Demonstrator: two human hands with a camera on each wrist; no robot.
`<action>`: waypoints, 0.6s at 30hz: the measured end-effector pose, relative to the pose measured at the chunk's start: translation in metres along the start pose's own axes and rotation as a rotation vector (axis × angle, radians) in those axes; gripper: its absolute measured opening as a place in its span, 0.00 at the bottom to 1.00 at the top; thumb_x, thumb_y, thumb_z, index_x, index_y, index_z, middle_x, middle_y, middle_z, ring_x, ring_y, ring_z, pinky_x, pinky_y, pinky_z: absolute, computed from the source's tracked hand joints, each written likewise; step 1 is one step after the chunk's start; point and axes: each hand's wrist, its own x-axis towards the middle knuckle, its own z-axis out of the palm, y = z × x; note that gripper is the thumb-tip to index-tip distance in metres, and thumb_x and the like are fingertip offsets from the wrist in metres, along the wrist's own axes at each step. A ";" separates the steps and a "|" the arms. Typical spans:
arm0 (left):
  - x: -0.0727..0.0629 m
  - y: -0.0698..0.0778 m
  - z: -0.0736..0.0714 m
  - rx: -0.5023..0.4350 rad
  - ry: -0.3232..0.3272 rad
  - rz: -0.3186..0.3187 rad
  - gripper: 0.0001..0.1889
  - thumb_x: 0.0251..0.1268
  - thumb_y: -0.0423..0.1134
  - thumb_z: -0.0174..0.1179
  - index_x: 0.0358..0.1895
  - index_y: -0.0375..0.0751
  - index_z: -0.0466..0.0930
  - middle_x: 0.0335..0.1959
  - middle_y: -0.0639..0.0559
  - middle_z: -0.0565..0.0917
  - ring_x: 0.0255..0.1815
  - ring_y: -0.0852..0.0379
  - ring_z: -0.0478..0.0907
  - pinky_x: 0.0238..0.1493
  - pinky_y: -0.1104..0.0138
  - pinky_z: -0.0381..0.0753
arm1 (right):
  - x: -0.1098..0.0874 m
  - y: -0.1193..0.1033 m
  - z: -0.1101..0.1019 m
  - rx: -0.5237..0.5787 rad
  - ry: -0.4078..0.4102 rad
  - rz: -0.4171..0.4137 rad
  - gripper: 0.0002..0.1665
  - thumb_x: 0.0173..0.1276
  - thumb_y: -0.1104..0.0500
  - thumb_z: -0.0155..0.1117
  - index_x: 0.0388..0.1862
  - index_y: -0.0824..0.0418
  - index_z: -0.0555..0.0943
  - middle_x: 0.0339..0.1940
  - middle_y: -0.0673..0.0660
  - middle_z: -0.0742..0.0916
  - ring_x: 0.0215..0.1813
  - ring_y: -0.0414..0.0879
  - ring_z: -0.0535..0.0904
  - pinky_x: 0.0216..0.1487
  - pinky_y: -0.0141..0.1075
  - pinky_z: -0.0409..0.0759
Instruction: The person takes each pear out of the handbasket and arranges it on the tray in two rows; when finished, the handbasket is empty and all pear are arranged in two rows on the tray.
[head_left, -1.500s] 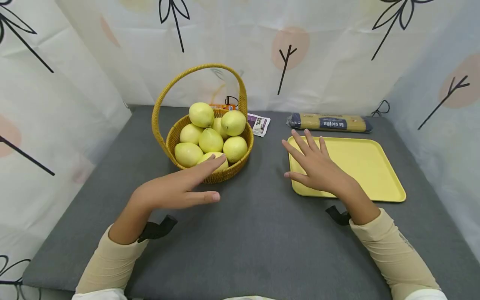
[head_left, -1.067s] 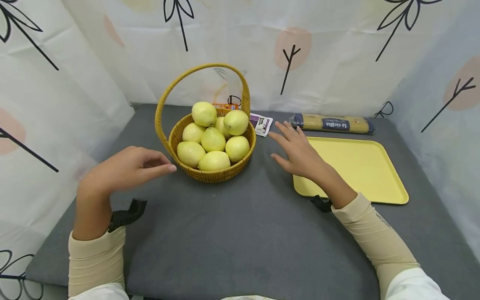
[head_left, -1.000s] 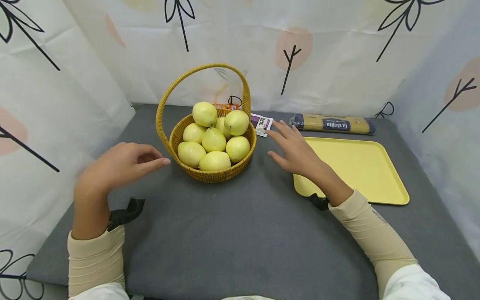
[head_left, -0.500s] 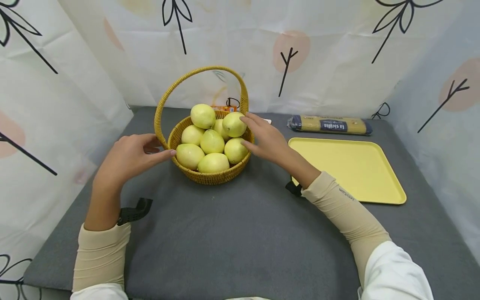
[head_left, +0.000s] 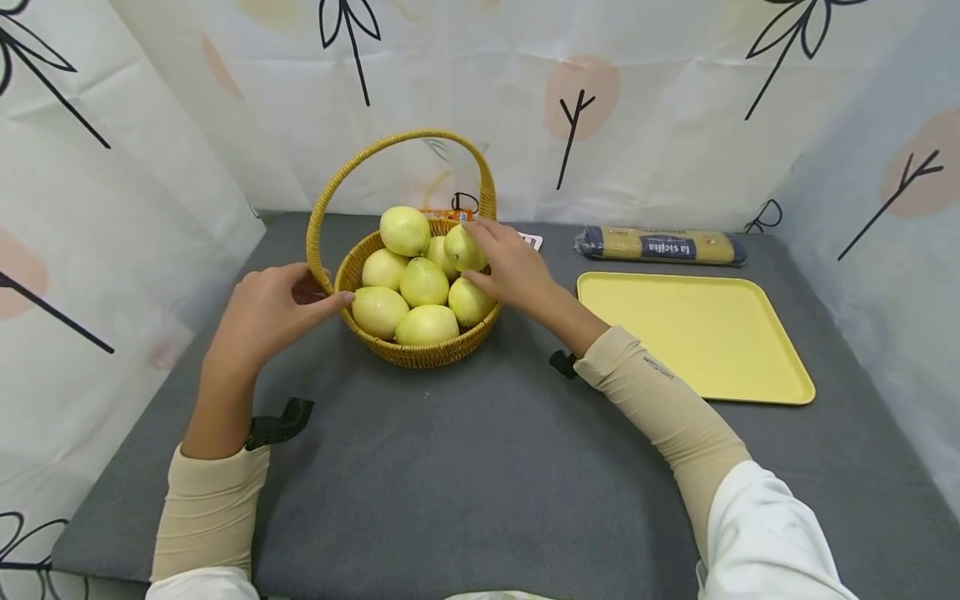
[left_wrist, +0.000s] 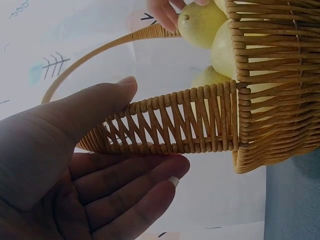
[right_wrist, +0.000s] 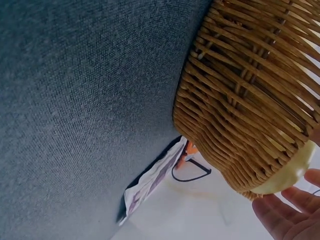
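A yellow wicker basket (head_left: 427, 357) with a tall arched handle (head_left: 401, 137) holds several pale yellow-green fruits (head_left: 426, 325), smooth and round to slightly oval. My left hand (head_left: 264, 315) is at the handle's left foot, thumb on one side and fingers on the other, pinching it; the left wrist view shows the thumb (left_wrist: 107, 95) along the handle's woven edge. At the basket's right side, my right hand (head_left: 513, 268) has fingers and thumb round the upper right fruit (head_left: 461, 248). Its fingertips (right_wrist: 267, 207) show by the rim in the right wrist view.
A yellow tray (head_left: 697, 333) lies on the grey table (head_left: 465, 483) at the right. Behind it is a long pasta packet (head_left: 660, 246). A purple-and-white packet (right_wrist: 150, 185) and an orange packet (head_left: 448, 215) sit behind the basket, partly hidden. Printed white cloth walls (head_left: 652, 150) enclose the table.
My right hand has moved left from over the tray to the upper right fruit. The left hand drew back left from above the basket, then came to its handle. The basket stays put.
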 end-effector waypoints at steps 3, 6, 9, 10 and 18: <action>0.000 -0.001 0.001 -0.004 -0.002 0.008 0.24 0.64 0.58 0.67 0.45 0.37 0.84 0.40 0.42 0.88 0.43 0.45 0.84 0.41 0.48 0.80 | 0.002 -0.001 0.004 -0.012 0.022 0.005 0.39 0.69 0.51 0.70 0.74 0.61 0.68 0.73 0.63 0.71 0.71 0.61 0.67 0.67 0.53 0.70; 0.000 -0.001 0.000 -0.009 -0.006 0.013 0.24 0.63 0.57 0.68 0.45 0.37 0.84 0.40 0.42 0.88 0.43 0.45 0.84 0.42 0.48 0.81 | 0.005 -0.002 0.006 -0.021 0.037 0.012 0.39 0.68 0.52 0.72 0.73 0.61 0.69 0.72 0.63 0.72 0.70 0.62 0.68 0.67 0.52 0.70; -0.001 -0.002 0.000 -0.013 -0.014 0.020 0.24 0.64 0.57 0.68 0.46 0.37 0.84 0.40 0.42 0.88 0.43 0.45 0.84 0.42 0.48 0.81 | 0.006 -0.001 0.009 -0.027 0.056 0.014 0.39 0.67 0.52 0.72 0.73 0.62 0.70 0.72 0.63 0.73 0.69 0.61 0.69 0.67 0.51 0.70; -0.001 -0.002 -0.001 -0.014 -0.014 0.023 0.24 0.63 0.57 0.68 0.46 0.37 0.84 0.40 0.42 0.88 0.43 0.45 0.84 0.42 0.48 0.81 | 0.006 -0.001 0.010 -0.030 0.066 0.012 0.39 0.67 0.53 0.73 0.73 0.62 0.70 0.72 0.63 0.73 0.69 0.61 0.69 0.67 0.51 0.70; 0.000 -0.003 -0.001 -0.028 -0.022 0.024 0.24 0.64 0.56 0.68 0.46 0.36 0.83 0.41 0.42 0.88 0.43 0.45 0.84 0.42 0.48 0.81 | 0.002 0.003 0.013 0.011 0.134 0.010 0.37 0.65 0.53 0.73 0.70 0.62 0.73 0.71 0.62 0.75 0.69 0.59 0.70 0.68 0.49 0.70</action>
